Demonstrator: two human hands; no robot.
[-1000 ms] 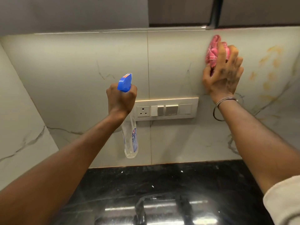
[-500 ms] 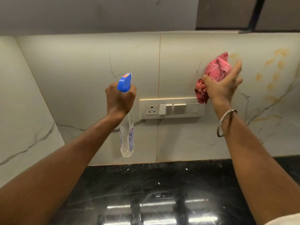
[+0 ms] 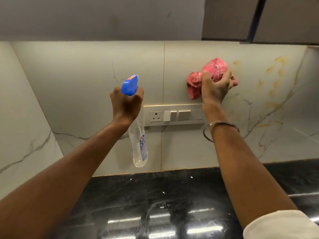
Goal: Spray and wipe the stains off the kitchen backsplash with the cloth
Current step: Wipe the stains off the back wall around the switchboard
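My left hand (image 3: 126, 103) grips a clear spray bottle (image 3: 139, 145) with a blue trigger head (image 3: 129, 85), held upright in front of the pale marble backsplash (image 3: 82, 87). My right hand (image 3: 215, 88) is closed on a bunched pink checked cloth (image 3: 213, 69), pressed against the backsplash just above the switch panel. Yellow-orange stains (image 3: 274, 78) spread over the tile to the right of the cloth.
A beige switch panel (image 3: 174, 115) with one socket sits on the wall between my hands. A glossy black counter (image 3: 164, 204) runs below. Dark upper cabinets (image 3: 241, 18) hang at the top right. A side wall (image 3: 19, 128) closes the left corner.
My right hand has come down from high on the tile and closed around the cloth just above the switch panel. The left hand and bottle have stayed where they were.
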